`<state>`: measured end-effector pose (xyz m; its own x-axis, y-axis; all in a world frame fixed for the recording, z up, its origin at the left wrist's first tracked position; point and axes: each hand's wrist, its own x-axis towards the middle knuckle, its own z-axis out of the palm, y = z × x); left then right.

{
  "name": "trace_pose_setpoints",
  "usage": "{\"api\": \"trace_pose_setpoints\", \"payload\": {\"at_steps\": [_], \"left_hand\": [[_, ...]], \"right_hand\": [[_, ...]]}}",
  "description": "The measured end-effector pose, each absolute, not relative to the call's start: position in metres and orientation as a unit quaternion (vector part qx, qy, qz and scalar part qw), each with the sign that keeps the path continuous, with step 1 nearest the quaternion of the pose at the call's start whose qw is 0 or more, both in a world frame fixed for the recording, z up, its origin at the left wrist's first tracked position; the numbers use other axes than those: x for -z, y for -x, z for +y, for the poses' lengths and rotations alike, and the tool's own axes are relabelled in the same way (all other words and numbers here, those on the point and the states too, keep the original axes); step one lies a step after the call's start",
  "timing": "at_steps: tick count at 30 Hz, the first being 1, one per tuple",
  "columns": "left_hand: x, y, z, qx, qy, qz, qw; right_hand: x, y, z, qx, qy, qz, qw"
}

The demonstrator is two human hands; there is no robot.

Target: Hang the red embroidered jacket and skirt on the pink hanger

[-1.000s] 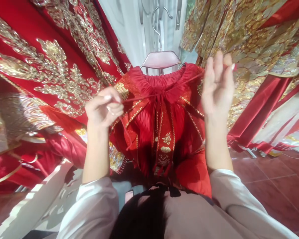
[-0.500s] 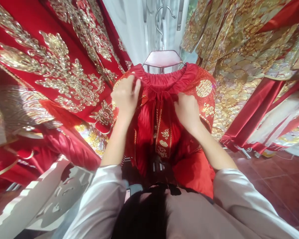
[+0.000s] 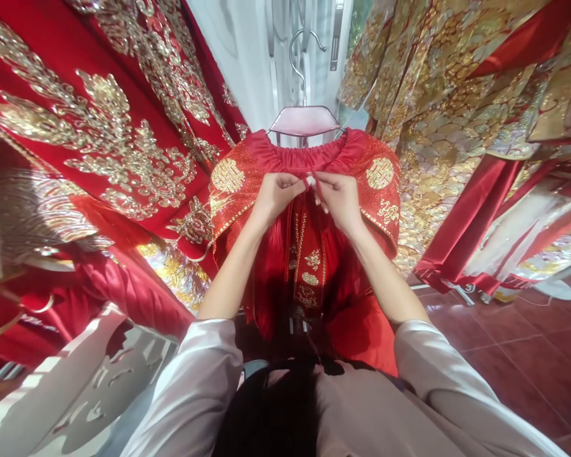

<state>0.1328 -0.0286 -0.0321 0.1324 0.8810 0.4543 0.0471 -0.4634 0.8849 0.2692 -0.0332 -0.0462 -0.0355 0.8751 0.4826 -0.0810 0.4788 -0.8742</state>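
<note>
A red embroidered jacket (image 3: 309, 254) with gold emblems on its shoulders hangs from a wire hanger (image 3: 305, 119) in front of me. Its collar (image 3: 304, 157) is gathered and smooth red. My left hand (image 3: 282, 195) pinches the front of the neckline, thumb and forefinger together. Close beside it, my right hand (image 3: 337, 195) also pinches the neckline, its lower fingers curled. Between the fingertips shows a small white piece (image 3: 310, 182); what it is I cannot make out. The fingers partly hide the cloth they grip.
On the left hangs a red dress (image 3: 118, 146) with gold beadwork; on the right, a gold sequinned garment (image 3: 438, 139). A white cut-out panel (image 3: 90, 381) stands at lower left. Red tiles (image 3: 518, 349) cover the floor. A white door frame is behind the hanger.
Both hands have come together at the middle of the neckline; before, they were apart, the left near the shoulder. The jacket and hanger appear slightly lower and farther left in view.
</note>
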Motion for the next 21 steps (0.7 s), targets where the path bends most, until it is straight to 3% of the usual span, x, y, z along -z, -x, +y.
{"api": "trace_pose_setpoints", "payload": {"at_steps": [8, 12, 16, 21], "left_hand": [[0.038, -0.124, -0.025, -0.511, -0.706, 0.373, 0.319], [0.034, -0.125, -0.03, -0.458, -0.766, 0.405, 0.202], [0.028, -0.127, -0.032, -0.399, -0.814, 0.392, 0.158], [0.03, -0.114, -0.03, -0.455, -0.776, 0.436, 0.027]], "right_hand": [[0.063, -0.275, -0.024, -0.2, 0.323, -0.732, 0.565], [0.068, -0.279, -0.019, -0.18, 0.31, -0.765, 0.535], [0.063, -0.281, -0.019, -0.127, 0.331, -0.774, 0.525], [0.065, -0.3, -0.009, -0.004, 0.426, -0.748, 0.509]]}}
